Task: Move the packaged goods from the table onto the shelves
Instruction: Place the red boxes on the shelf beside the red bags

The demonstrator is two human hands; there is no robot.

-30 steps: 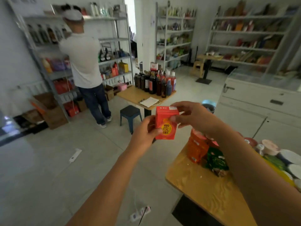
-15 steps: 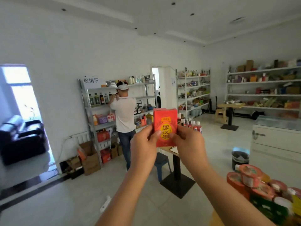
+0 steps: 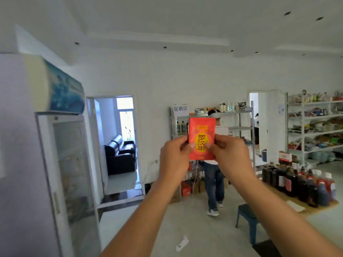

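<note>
I hold a red box (image 3: 202,132) with a yellow disc and red characters upright in front of me at arm's length. My left hand (image 3: 174,154) pinches its lower left edge, thumb on the front. My right hand (image 3: 229,153) pinches the lower right edge the same way. Behind the box stands a metal shelf unit (image 3: 239,127) against the far wall, partly hidden by the box and by a person (image 3: 213,175) facing it. More white shelves (image 3: 315,130) with goods fill the right side.
A glass-door fridge (image 3: 68,173) stands close on my left, beside an open doorway (image 3: 118,145). At the right a wooden table (image 3: 298,206) carries several dark bottles, with a blue stool (image 3: 246,217) in front. A white power strip (image 3: 182,242) lies on the floor.
My view has swung left and up, away from the table of packaged goods. The box stays in both hands, now raised and squarely facing me. The fridge and doorway have come into view.
</note>
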